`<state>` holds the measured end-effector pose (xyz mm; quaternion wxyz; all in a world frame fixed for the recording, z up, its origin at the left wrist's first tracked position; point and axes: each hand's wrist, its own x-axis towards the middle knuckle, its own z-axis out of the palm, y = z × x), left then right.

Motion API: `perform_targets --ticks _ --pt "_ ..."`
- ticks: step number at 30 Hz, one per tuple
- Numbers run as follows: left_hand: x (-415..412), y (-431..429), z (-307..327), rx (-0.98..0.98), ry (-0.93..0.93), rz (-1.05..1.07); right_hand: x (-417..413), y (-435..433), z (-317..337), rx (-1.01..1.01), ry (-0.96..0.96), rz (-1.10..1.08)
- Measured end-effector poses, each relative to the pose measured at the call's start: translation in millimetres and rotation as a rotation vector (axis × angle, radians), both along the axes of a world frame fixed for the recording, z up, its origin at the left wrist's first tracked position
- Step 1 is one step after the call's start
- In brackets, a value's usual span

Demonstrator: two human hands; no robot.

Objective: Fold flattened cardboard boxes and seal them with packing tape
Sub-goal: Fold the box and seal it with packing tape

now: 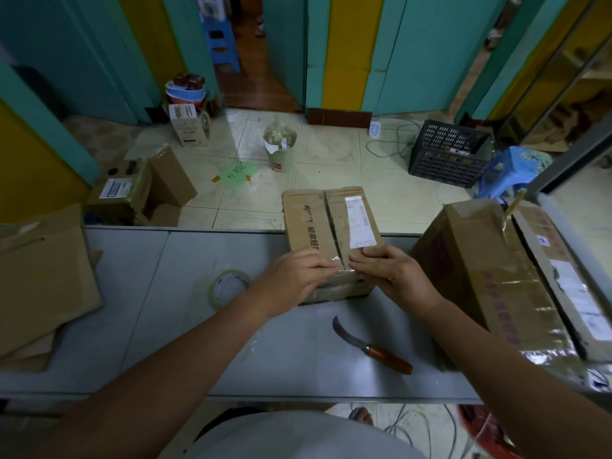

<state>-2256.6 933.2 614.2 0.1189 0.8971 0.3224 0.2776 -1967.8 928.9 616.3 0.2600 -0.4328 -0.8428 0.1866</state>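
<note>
Small brown cardboard box (331,226), folded up and standing on the grey table (149,326) straight ahead of you, its far end overhanging the table's far edge. A strip of clear tape (342,264) lay over the centre seam at the box's near edge. Your left hand (294,276) met it from the left with fingers bent down onto the strip; pressing or pinching, I could not tell. Your right hand (387,273) came from the right, fingers fairly flat and pressing the flap, gripping nothing. Judgement: the box was probably light and hollow, with stiff walls but flaps that would give under a hard push, so you were best bearing down near the edges and corners. The taped patches would be slick and the bare board grippy. A white label (359,221) sat on the right flap. A clear tape roll (229,288) lay flat to the box's left. A curved knife with a wooden handle (374,346) lay just nearer you than the box, blade bare, so mind your forearms. A large taped cardboard box (496,276) stood to its right, and a stack of flattened cardboard sheets (43,283) far to its left. Beyond the box there was pale tiled floor, a full waste bin (280,150), a black plastic crate (447,154), a blue plastic stool (510,173) and teal-and-yellow walls. The light was dim.
</note>
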Motion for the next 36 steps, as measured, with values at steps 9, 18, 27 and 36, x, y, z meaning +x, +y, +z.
perform_targets --ticks 9,18,27,36 --pt "-25.0 -2.9 -4.2 -0.074 0.020 0.002 11.1 -4.6 6.7 -0.024 -0.077 0.012" --pt "-42.4 -0.2 -4.2 -0.068 -0.016 0.124 -1.4 -15.7 7.3 -0.032 0.052 -0.084" --pt "-46.6 -30.2 0.9 -0.363 -0.266 0.521 -14.9 -51.3 1.4 -0.189 0.240 -0.643" --pt "-48.2 -30.9 2.6 -0.235 -0.135 0.477 -16.7 -56.0 6.7 -0.184 0.128 -0.612"
